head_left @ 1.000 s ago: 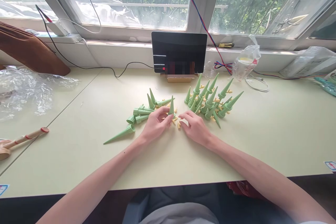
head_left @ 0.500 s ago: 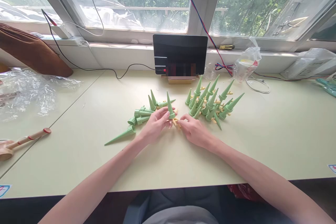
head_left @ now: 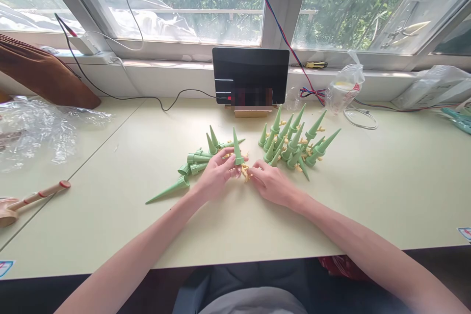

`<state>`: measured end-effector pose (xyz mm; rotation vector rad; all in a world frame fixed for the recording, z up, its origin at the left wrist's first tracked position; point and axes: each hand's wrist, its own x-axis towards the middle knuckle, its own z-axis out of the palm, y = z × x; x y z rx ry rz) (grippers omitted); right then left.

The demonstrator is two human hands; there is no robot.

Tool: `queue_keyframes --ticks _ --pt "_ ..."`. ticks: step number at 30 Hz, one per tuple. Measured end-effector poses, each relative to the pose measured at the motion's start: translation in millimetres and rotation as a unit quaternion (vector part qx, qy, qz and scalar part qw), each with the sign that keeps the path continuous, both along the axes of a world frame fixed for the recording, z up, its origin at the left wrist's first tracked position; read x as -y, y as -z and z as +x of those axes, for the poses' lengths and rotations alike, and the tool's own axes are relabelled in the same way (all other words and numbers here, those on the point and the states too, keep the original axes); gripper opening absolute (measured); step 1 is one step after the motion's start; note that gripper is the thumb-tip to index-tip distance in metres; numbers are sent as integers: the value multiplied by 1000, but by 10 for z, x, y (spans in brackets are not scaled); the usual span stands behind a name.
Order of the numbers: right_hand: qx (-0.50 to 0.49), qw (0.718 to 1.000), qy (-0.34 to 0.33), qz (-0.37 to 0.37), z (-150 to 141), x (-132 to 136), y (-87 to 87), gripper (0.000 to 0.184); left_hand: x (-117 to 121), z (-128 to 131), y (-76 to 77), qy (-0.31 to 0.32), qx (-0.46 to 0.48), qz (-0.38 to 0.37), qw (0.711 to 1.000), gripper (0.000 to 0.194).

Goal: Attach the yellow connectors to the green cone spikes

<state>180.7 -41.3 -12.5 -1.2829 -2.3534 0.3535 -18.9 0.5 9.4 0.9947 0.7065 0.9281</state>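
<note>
My left hand [head_left: 218, 172] is closed around the wide base of a green plastic spike [head_left: 237, 147], which points upward. Close to its right, my right hand [head_left: 270, 181] has its thumb and fingers pinched together at a small heap of yellow plastic pieces [head_left: 244, 171]. Whatever lies between those fingertips is hidden. Left of and behind my left hand are several loose green spikes [head_left: 198, 158], some lying down and two upright. One long spike [head_left: 167, 190] lies nearest me on that side. Beyond my right hand stands a cluster of green spikes [head_left: 294, 142] with small yellow pieces on them.
A dark tablet [head_left: 250, 71] leans on a small stand at the back, with a black cable [head_left: 162, 103] running left. Clear plastic wrap [head_left: 55, 127] and a wooden toy [head_left: 37, 197] lie at left. At right are a bagged cup [head_left: 344, 91] and a coiled white cable [head_left: 362, 120].
The whole view has shifted slightly. My left hand still holds the green spike, and my right fingertips remain at the yellow pieces with little visible movement.
</note>
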Motion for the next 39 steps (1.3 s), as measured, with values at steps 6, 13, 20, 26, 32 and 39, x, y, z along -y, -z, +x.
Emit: queue_keyframes --ticks 6,13,20,26,32,39 --pt "-2 1000 23 -3 -15 -3 -3 12 -21 -6 -22 16 36 -36 999 26" --pt "3 999 44 -20 -21 -3 -13 13 -36 -24 -17 -1 47 -76 996 20" --pt "12 998 45 -31 -26 4 -46 9 -20 -9 -33 -2 0 -43 999 24" --pt "4 998 49 -42 -36 -9 -55 14 -2 -2 -36 -10 -30 -15 999 35" --pt "-16 998 47 -40 -30 -10 -55 14 -5 -11 -27 0 -42 17 999 41" --pt "-91 994 57 -31 -32 -19 -31 16 11 7 -64 1 -50 33 998 42"
